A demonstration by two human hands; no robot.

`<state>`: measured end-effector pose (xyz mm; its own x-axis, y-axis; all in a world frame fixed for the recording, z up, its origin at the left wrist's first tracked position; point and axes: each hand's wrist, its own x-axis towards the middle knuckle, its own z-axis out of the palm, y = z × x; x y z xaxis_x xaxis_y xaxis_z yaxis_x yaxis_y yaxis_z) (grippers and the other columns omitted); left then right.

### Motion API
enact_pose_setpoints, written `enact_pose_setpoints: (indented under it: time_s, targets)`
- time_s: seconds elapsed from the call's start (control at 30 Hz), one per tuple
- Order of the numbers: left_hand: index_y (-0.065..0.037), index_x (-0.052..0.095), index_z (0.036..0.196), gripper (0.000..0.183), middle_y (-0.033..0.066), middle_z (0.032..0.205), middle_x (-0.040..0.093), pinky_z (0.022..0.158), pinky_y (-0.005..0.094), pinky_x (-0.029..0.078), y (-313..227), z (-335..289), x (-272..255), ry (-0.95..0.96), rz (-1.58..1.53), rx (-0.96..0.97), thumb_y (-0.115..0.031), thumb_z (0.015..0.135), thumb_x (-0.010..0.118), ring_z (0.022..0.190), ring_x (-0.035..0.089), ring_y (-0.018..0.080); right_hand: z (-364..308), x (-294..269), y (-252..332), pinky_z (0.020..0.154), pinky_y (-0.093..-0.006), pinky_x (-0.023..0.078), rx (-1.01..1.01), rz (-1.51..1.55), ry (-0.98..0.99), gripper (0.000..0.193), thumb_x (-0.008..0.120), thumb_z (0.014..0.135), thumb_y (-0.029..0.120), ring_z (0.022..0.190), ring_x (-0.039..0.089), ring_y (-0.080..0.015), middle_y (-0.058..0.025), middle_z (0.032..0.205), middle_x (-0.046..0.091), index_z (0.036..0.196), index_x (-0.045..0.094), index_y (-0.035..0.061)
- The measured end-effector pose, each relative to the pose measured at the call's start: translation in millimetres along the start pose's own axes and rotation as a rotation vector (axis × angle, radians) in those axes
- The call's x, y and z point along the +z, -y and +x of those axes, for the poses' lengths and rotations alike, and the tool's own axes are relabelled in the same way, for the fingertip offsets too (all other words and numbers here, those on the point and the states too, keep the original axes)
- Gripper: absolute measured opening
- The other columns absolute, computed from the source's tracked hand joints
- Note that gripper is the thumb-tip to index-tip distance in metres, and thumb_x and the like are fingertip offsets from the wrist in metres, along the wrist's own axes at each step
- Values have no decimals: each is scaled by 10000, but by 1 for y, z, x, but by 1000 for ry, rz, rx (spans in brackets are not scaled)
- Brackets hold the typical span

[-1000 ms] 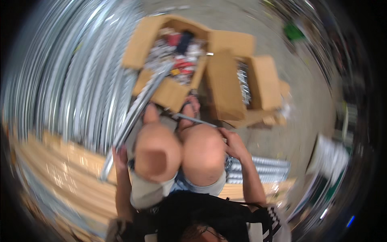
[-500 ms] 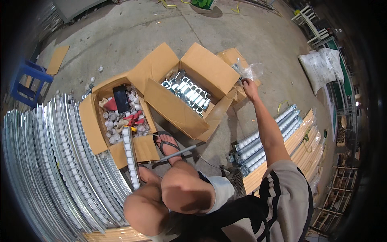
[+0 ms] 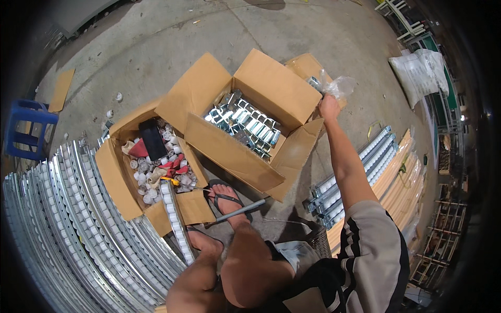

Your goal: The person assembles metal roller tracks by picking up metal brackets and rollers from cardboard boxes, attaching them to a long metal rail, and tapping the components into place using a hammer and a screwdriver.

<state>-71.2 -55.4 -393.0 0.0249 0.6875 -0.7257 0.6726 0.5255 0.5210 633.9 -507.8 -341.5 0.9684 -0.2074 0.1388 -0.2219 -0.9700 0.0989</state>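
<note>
My right hand (image 3: 329, 108) reaches out to the far right corner of an open cardboard box (image 3: 229, 148). Its fingers are curled, and their tips and whatever they grip are hidden. A crumpled clear plastic bag (image 3: 340, 86) lies right beside the fingers, with a few metal pieces (image 3: 314, 82) next to it. Behind the big box a second cardboard box (image 3: 307, 64) partly shows. Shiny channel-shaped metal brackets (image 3: 250, 125) are heaped inside the big box. My left hand is out of view.
A smaller box (image 3: 117, 177) holds white rollers, red cloth and a black phone (image 3: 153, 140). Roller tracks (image 3: 78, 219) cover the floor at left. More tracks (image 3: 357, 175) lie on wrapped strips (image 3: 386, 195) at right. A grey tube (image 3: 237, 212) lies by my foot. A blue stool (image 3: 31, 128) stands far left.
The view has tilted and come closer to the boxes. My right arm stretches slightly farther, and the hand now sits against the plastic bag's lower edge.
</note>
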Motion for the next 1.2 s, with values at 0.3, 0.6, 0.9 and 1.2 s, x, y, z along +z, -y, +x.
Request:
enact_pose_setpoints:
  time_s: [0.3,0.6,0.9,1.2]
  targets:
    - [-10,615,1055,309,81,877,668,689,301,505,-38,18,-49,-29,76,196,-309,999,667,774,609,134,14,-25,12,671,-452,634,143,265,227,314,598,864,163,960,717,-380,-237,1142,688,1100,711,-10]
    - [24,633,1008,293,79,831,670,666,288,512,-77,20,-29,65,119,482,-269,1009,659,746,613,122,43,-72,-22,876,-545,506,-153,290,-74,278,571,966,203,967,607,-532,-329,1101,637,1088,610,-45]
    - [72,650,1084,332,183,932,671,799,373,518,-176,-13,29,-76,474,822,-180,895,755,854,648,272,-30,-211,54,726,-382,632,-156,1349,341,223,521,1056,253,873,658,-192,-72,960,602,1066,569,35]
    - [101,542,1288,808,259,1190,595,972,481,465,-270,29,153,-127,625,1078,-518,825,777,1128,560,422,-162,-229,283,695,-301,553,-360,1423,1170,431,716,945,313,829,666,-176,-92,992,651,1170,570,-24]
